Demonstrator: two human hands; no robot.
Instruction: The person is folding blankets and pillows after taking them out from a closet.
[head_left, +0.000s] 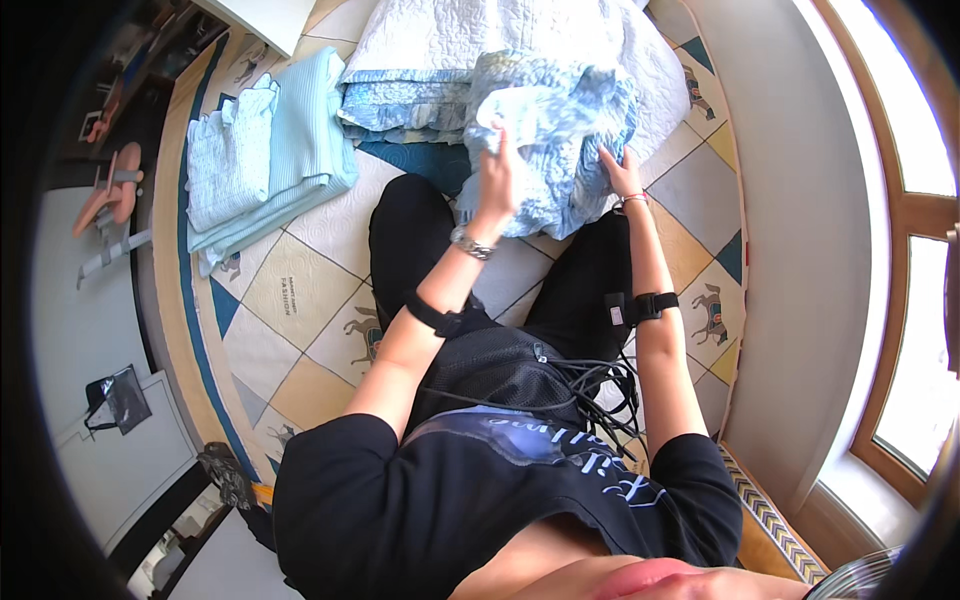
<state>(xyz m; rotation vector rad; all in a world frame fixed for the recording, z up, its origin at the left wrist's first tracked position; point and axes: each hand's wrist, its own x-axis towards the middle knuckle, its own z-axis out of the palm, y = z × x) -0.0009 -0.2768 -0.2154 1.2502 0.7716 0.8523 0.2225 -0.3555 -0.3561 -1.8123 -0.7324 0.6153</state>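
A blue-and-white ruffled quilt (555, 187), crumpled and partly blurred, lies bunched in front of my knees. My left hand (498, 180) grips it at a pale turned-over flap, its fingertips partly hidden by the cloth. On the quilt's right edge, my right hand (624, 174) pinches a blue ruffle between thumb and fingers. Just behind sits a folded stack of similar blue fabric (409, 97), next to a large white quilted bedspread (435, 34).
To the left lies folded mint-green striped bedding (304, 142) with a folded pale dotted cloth (232, 161) on it. Everything rests on a diamond-patterned mat (285, 300). A wall (795, 225) and wood-framed window (919, 214) border the right. Black cables (607, 390) hang by my waist pouch (495, 375).
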